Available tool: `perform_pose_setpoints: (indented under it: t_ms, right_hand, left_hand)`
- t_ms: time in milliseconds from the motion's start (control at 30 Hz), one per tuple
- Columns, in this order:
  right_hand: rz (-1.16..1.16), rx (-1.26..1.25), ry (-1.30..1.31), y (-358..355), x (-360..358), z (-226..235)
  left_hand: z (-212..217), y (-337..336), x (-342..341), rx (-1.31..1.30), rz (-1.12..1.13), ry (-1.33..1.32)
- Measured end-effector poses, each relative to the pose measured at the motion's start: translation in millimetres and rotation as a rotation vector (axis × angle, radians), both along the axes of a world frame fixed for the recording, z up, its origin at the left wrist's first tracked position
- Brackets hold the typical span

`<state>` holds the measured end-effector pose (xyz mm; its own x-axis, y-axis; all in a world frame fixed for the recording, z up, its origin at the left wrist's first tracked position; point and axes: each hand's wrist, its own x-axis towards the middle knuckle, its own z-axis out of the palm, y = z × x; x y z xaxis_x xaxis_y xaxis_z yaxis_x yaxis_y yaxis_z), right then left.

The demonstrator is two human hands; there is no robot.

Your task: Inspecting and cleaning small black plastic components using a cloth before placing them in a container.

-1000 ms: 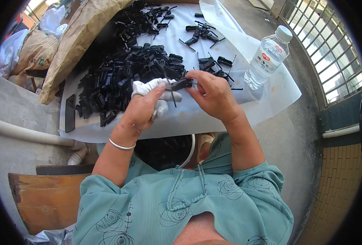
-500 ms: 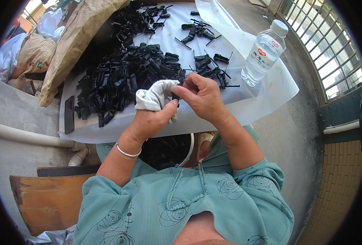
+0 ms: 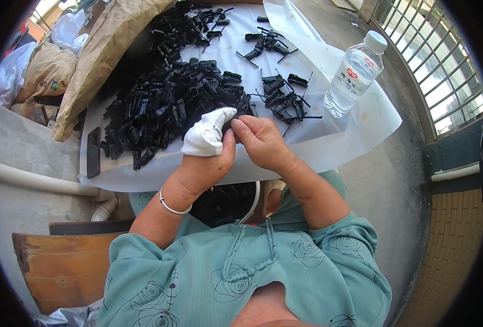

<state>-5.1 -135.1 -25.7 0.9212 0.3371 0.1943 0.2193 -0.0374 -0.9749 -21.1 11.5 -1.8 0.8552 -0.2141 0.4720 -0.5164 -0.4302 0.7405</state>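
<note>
Both my left hand [image 3: 206, 163] and right hand [image 3: 260, 143] pinch one small black part [image 3: 228, 126] together; can't tell which way it points, mostly hidden.

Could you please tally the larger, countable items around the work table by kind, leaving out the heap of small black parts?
Water bottle: 1
Brown paper sack: 1
White cloth in the left hand: 1
Flat black slab at the table's left edge: 1
White sheet covering the table: 1
Total: 5

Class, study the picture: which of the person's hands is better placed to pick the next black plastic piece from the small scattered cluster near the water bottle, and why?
Probably the right hand: it lies nearer the small cluster of black pieces, with bare fingers. The left hand wears white cloth wrapping and sits toward the big pile.
</note>
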Motion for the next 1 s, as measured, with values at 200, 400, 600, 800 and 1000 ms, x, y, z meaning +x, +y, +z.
perform_pose_setpoints:
  t_ms: [200, 400, 600, 800, 1000]
  right_hand:
    - [0.108, 0.088, -0.030, -10.1, 2.0, 17.1]
    - [0.132, -0.389, -0.242, -25.9, 1.9, 25.5]
    - [0.026, -0.197, -0.391, -25.0, 4.3, 22.7]
    - [0.023, -0.014, -0.036, -17.0, 2.5, 25.2]
    - [0.025, -0.181, -0.364, -8.5, 4.5, 18.7]
  left_hand:
    - [11.7, 1.3, -4.3, -0.252, -0.073, 0.315]
    - [18.6, 11.5, -1.3, -0.455, -0.183, 0.476]
    - [17.3, 7.0, -1.9, -0.308, -0.162, 0.487]
    - [25.7, 3.7, -4.1, -0.295, -0.304, 0.594]
    - [13.8, 3.4, 3.1, -0.158, -0.139, 0.284]
